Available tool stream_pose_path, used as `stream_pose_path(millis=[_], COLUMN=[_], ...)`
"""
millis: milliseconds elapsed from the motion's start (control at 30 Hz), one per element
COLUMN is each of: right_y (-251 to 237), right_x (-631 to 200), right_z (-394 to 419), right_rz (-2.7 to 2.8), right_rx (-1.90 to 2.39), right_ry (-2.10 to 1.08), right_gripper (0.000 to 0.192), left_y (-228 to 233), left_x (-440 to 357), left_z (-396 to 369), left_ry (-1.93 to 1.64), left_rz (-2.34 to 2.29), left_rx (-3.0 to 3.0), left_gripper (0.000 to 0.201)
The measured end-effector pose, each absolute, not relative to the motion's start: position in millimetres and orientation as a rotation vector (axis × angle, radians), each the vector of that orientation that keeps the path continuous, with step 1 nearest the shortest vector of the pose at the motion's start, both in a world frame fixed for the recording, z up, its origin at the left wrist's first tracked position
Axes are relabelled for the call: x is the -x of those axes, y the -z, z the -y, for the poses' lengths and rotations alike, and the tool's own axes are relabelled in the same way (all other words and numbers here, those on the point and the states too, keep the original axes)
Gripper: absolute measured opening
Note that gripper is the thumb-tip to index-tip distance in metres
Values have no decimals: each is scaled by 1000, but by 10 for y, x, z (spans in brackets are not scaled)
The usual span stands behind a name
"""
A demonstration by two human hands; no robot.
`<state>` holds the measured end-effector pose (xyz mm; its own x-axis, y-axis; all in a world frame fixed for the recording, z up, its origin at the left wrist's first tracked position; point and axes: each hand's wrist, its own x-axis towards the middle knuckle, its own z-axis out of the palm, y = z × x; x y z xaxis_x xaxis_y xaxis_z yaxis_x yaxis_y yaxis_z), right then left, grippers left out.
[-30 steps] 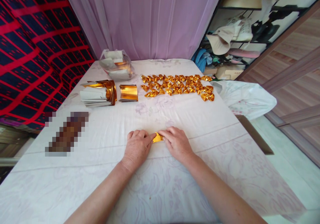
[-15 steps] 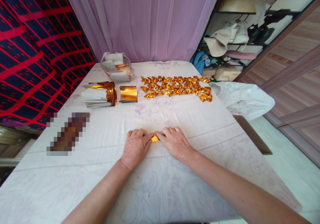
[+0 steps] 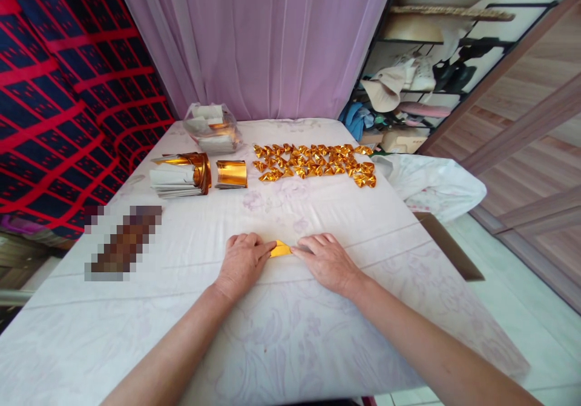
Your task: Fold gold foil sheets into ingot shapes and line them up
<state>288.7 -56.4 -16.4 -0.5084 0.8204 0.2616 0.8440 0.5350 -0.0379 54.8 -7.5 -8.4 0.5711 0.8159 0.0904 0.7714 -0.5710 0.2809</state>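
Note:
A small strip of folded gold foil paper [image 3: 280,248] lies on the table between my hands, its far side rising to a slanted corner. My left hand [image 3: 242,262] has its fingers curled, with thumb and forefinger closed on the paper's left end. At the right end, the thumb and forefinger of my right hand [image 3: 329,264] press on the pointed tip. Both palms rest low over the cloth. Farther back, several folded gold foil ingots [image 3: 313,161] lie in rows. Left of them stand a short stack of gold foil sheets [image 3: 232,174] and a bigger fanned stack [image 3: 177,178].
A clear plastic bag [image 3: 212,129] of more sheets sits at the table's back left. The floral tablecloth [image 3: 267,339] covers the table. A blurred patch [image 3: 124,242] is at left. Beyond the right edge are a white bag [image 3: 440,185], a cardboard box [image 3: 447,242] and a shelf.
My right hand has shifted slightly right along the paper, so more of the gold strip shows between my hands. The whole view has turned a little.

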Motion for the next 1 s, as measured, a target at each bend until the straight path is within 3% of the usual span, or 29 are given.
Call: stream_pose_path(millis=[567, 1000], right_y=[195, 193], right_x=[-2696, -2667], right_z=[722, 740], right_rz=[2313, 2319], right_rx=[1507, 1494], right_ry=[55, 67], right_gripper=[24, 21], left_y=[-39, 12], left_x=[-409, -624], left_z=[174, 380], left_ry=[-353, -330], left_rz=[-1224, -1308], left_rx=[-2935, -2806], left_gripper=[29, 23])
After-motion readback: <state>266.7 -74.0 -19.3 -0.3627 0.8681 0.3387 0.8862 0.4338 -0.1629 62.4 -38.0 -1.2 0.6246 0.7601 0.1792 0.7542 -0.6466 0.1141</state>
